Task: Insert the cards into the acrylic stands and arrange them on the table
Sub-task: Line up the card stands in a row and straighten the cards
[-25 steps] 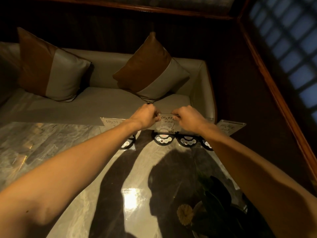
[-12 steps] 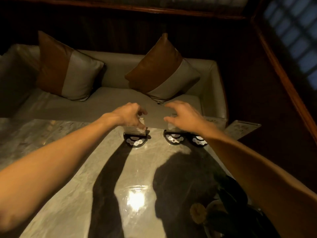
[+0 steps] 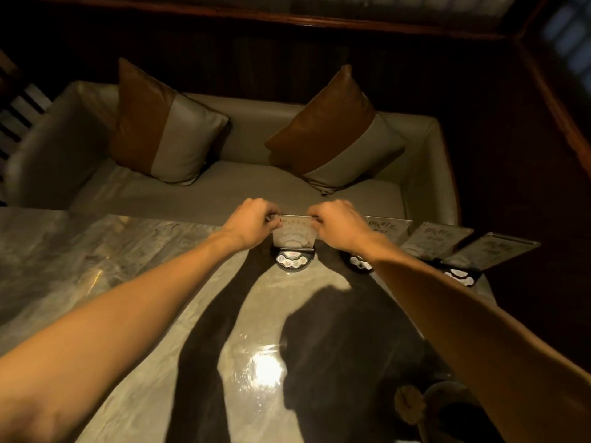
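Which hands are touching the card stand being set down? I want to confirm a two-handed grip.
Touching, both. The head view shows the left hand and right hand pinching opposite top corners of the acrylic stand.

Both forearms are bare to the frame edge, and the left hand [image 3: 252,223] and right hand [image 3: 339,223] wear no gloves.

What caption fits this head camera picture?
Both hands, left hand and right hand, pinch a card above its black stand on the marble table.

Table [image 3: 96,251] lies open leftward; three stands [image 3: 435,241] crowd the right.
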`<state>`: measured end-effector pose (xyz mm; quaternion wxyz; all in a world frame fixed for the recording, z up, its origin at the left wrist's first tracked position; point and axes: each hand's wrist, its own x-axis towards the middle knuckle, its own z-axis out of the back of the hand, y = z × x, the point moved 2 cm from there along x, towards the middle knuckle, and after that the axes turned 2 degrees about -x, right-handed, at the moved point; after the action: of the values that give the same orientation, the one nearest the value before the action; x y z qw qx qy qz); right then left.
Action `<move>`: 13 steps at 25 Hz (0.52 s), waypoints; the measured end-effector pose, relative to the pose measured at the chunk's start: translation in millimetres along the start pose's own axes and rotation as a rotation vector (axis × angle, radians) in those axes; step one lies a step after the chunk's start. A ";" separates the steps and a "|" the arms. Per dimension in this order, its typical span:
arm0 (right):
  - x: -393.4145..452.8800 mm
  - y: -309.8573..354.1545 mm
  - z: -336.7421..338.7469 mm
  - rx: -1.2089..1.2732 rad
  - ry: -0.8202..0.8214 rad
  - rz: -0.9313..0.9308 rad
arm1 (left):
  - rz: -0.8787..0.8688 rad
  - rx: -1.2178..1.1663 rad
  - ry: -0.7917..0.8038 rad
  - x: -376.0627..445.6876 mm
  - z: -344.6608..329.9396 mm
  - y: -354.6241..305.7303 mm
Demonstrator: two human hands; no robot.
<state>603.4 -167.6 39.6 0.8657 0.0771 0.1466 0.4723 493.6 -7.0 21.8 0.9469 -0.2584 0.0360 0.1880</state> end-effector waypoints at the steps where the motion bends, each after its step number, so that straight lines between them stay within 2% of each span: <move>1: 0.0 -5.6 4.2 0.002 0.001 -0.008 | -0.008 -0.018 -0.009 2.3 -1.5 -4.6; 13: -11.0 -55.8 13.6 -0.005 0.056 -0.080 | -0.075 -0.054 0.022 27.0 -23.9 -44.5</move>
<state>646.6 -207.0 39.2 0.8796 0.0559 0.1729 0.4397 536.1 -45.3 17.8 0.9455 -0.2871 0.0315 0.1507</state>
